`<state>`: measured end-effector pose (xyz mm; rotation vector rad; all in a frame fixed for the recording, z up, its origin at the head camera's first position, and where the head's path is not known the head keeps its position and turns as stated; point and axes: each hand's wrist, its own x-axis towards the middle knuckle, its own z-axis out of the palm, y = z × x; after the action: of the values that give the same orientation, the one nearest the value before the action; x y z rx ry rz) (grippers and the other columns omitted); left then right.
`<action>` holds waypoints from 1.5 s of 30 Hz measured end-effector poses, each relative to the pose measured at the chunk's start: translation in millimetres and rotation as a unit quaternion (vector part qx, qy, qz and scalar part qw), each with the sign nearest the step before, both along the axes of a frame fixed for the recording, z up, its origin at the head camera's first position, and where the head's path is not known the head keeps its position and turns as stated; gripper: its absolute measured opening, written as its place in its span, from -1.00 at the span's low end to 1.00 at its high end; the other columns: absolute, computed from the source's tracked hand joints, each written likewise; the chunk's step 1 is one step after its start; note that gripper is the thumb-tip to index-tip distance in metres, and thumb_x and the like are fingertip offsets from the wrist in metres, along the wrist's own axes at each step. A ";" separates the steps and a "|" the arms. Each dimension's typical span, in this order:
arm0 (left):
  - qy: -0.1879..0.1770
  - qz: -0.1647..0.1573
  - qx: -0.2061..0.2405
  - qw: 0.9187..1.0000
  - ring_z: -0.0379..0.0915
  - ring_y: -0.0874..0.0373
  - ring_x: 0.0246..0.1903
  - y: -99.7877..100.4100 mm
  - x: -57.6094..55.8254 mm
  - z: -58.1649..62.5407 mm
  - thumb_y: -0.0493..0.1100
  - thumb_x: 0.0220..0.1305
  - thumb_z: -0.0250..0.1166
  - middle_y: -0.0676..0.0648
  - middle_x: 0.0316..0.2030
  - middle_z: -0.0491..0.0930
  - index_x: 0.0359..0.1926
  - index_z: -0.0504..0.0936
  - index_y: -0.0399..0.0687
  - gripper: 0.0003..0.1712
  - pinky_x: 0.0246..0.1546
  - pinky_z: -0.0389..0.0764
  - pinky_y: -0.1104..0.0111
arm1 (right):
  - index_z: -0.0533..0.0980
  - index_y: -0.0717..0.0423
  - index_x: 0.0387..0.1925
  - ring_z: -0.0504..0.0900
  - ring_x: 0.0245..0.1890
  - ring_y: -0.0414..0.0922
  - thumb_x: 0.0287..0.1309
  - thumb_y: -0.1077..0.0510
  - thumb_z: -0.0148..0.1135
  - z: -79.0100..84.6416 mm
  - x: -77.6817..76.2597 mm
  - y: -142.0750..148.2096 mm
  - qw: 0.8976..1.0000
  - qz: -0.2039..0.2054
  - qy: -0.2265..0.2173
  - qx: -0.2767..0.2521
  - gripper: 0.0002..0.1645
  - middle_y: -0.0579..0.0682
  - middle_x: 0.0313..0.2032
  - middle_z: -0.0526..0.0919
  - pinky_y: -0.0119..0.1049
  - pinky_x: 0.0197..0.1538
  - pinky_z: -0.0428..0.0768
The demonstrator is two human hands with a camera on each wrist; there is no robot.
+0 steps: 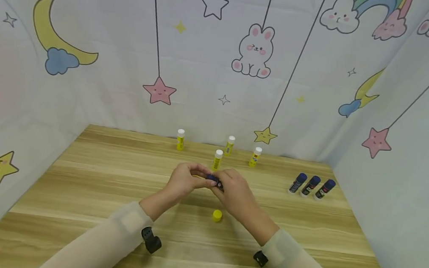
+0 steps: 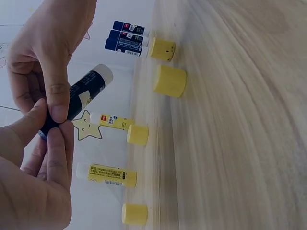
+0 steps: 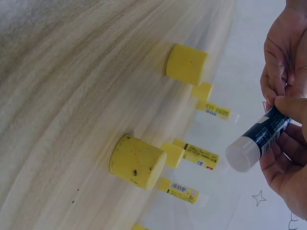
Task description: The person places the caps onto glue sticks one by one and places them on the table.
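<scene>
Saw first, at the back left of the desk (image 1: pixel 92 170), a white-topped yellow glue stick (image 1: pixel 180 140) standing upright. Next found the left hand (image 1: pixel 180 182) pinching one end of a dark blue glue stick (image 2: pixel 87 94), held above the desk between both hands. Noticed a round yellow block (image 1: pixel 216 216) nearer the front and two more yellow sticks (image 1: pixel 217 160) behind. Then saw the right hand (image 1: pixel 235 192) grasping the same dark stick, another yellow stick (image 1: pixel 255 157) beyond, and three upright dark sticks (image 1: pixel 310 186) at far right.

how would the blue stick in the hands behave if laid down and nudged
The blue stick would likely roll, being a round tube. It looks stiff, straight between the left hand and right hand. Smooth-looking, it might slip slightly.
</scene>
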<state>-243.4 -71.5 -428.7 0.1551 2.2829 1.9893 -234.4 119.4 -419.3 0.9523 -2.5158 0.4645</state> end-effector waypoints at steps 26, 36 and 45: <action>0.020 -0.025 -0.017 0.999 0.72 0.11 -0.24 4.4 1.8 1.6 -0.15 0.16 0.55 -0.02 -0.24 0.77 -0.11 0.76 -0.10 -0.72 -0.10 0.71 0.17 | 0.65 0.03 -0.06 0.65 -0.16 -0.18 0.23 0.06 0.43 3.2 0.2 8.3 0.995 -0.046 -0.082 -0.017 -0.72 -0.08 -0.15 0.71 -0.31 -0.13 0.67; 0.024 -0.020 -0.016 0.999 0.74 -0.02 -0.27 0.5 1.7 0.4 -0.21 0.26 0.47 -0.07 -0.24 0.76 -0.11 0.74 -0.19 -0.79 -0.04 0.69 0.01 | 0.61 0.08 0.00 0.68 -0.13 -0.15 0.24 0.07 0.43 3.4 1.1 18.4 0.990 -0.081 -0.111 -0.034 -0.66 -0.05 -0.09 0.71 -0.24 -0.11 0.70; 0.005 0.017 -0.027 0.999 0.73 0.10 -0.33 -2.7 -0.4 0.9 -0.19 0.24 0.49 -0.09 -0.25 0.75 -0.16 0.74 -0.14 -0.81 -0.15 0.74 0.09 | 0.60 0.06 -0.04 0.67 -0.24 -0.20 0.18 0.08 0.47 5.7 0.3 35.7 0.981 -0.121 -0.135 -0.071 -0.66 -0.10 -0.20 0.72 -0.25 -0.20 0.69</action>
<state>-243.8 -74.3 -427.8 0.1234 2.3587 1.9441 -234.1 155.1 -413.6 0.5501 -2.7478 0.7252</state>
